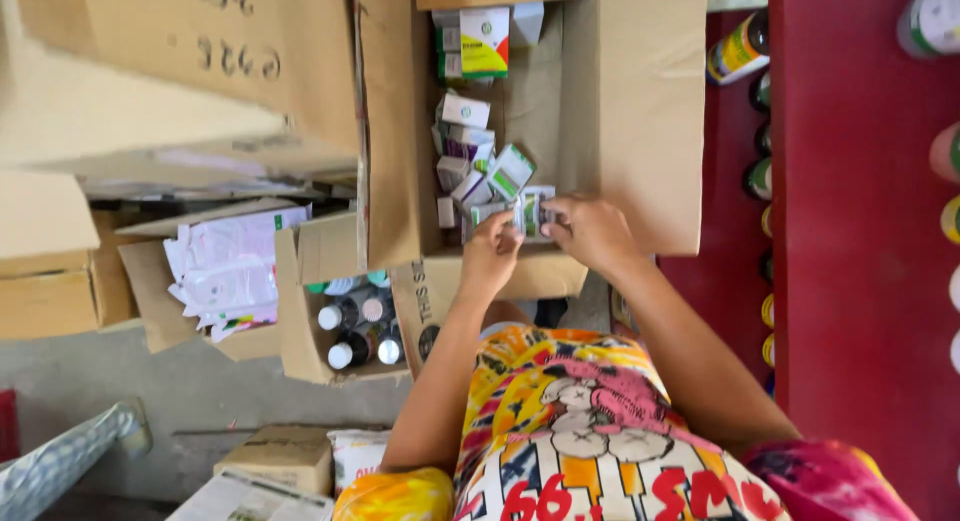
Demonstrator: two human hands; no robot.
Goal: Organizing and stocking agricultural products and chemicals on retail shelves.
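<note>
Both my hands reach into an open cardboard box. My left hand and my right hand together grip a small white and green carton near the box's front wall. Several more small cartons lie loose in a heap just beyond the held one. A yellow and green carton stands at the far end of the box.
A smaller open box with several capped bottles sits to the left. Another box holds white plastic packets. Large cardboard cartons fill the upper left. A red shelf with bottles stands on the right.
</note>
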